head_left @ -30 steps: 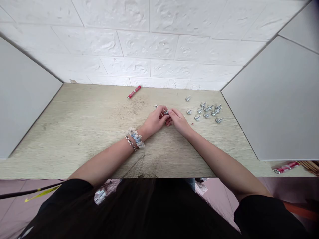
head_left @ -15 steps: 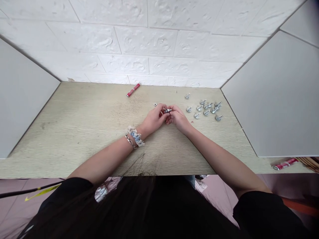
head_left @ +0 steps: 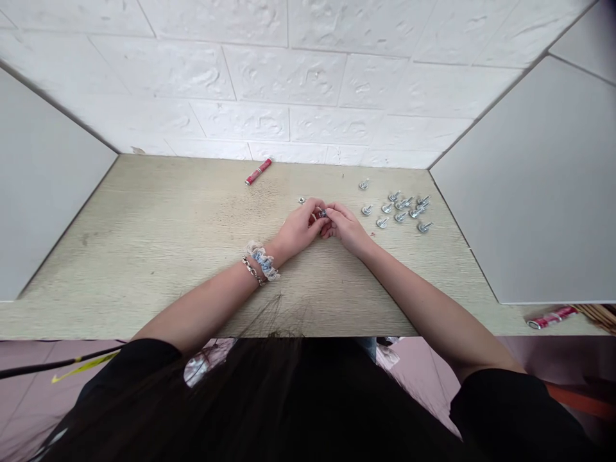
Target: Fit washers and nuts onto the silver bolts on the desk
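Your left hand (head_left: 299, 229): thumb and fingers pinched narrow around one end of a small metal piece (head_left: 323, 213). Your right hand (head_left: 347, 231): fingers bunched on the other end of that same piece, so it sits between your two sets of fingertips, over the counter (head_left: 192, 212). Exact form of the piece: mostly covered, too small for you to make out

Small nut (head_left: 301, 200), one: just beyond your left fingers. Metal bolts (head_left: 382, 222) with broad washers, a loose group: to the right of your right fingers, some touching or overlapping. Red tube (head_left: 258, 172), one: beyond and left of your left fingers, near the white wall (head_left: 317, 77). Second red tube (head_left: 551, 317): well to the right of your right fingers and nearer your body, beside brown sticks (head_left: 597, 317). Scrunchie (head_left: 263, 262) and chain bracelet (head_left: 251, 268): on your left wrist, behind the fingers
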Motion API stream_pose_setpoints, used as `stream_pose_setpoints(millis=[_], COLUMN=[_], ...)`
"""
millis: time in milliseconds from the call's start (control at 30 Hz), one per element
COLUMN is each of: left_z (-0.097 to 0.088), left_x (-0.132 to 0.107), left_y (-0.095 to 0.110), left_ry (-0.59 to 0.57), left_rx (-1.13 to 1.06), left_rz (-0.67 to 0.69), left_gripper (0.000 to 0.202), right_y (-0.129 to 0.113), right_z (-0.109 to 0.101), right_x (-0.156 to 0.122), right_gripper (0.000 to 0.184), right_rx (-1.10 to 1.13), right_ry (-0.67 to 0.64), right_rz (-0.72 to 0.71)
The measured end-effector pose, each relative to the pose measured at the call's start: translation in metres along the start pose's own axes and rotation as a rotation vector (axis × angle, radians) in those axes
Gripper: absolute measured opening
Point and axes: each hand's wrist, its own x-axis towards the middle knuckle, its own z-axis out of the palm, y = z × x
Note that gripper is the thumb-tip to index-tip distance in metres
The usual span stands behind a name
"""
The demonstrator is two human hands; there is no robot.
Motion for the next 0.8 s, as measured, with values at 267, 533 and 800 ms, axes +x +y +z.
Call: stream_pose_setpoints(millis=[267, 533, 800], left_z=[-0.0005, 0.0005, 0.0009], left_x=[-0.0001, -0.0004, -0.0010], left_y=[0.0012, 0.0011, -0.0014], left_ry=[-0.004, 0.021, 0.017], left_rx=[0.031, 0.028, 0.022], left_rz=[-0.002, 0.008, 0.014], left_gripper=[0.017, 0.015, 0.017], right_y=[0.0023, 0.0008, 0.0021], right_z=[-0.0008, 0.0002, -0.0013], right_x=[0.0012, 0.0011, 0.0026], right_gripper=[0.020, 0.012, 0.012], right_rx=[0.014, 0.006, -0.010], right_ry=[0.003, 0.006, 0.011], right_rz=[-0.001, 0.013, 0.028])
